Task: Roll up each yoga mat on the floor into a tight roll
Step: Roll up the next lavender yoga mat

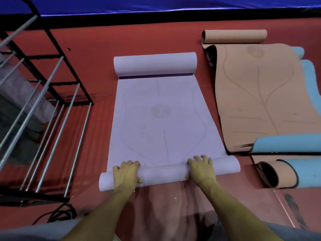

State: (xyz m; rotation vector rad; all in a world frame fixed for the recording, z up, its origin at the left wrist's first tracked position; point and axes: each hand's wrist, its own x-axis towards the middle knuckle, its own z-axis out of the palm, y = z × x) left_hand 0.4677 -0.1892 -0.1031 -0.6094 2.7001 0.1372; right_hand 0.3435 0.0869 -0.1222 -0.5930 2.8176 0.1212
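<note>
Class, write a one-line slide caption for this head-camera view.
Both hands, left and right, roll the near end of a lavender yoga mat on the red floor.

Red floor (97, 54) spans the room. Black metal rack (43, 94) with silver rods stands at its left. Beyond the rack, a blue sheet (173, 3) borders the floor's far edge.

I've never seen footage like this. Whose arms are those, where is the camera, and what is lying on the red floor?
No machine here: a person wears a camera on the head, looking down at their own arms. The left hand and right hand curl over the near roll of a lilac yoga mat, whose far end also curls up. To the right lie a tan mat and a blue mat, partly unrolled on the red floor. A metal rack stands on the left.
</note>
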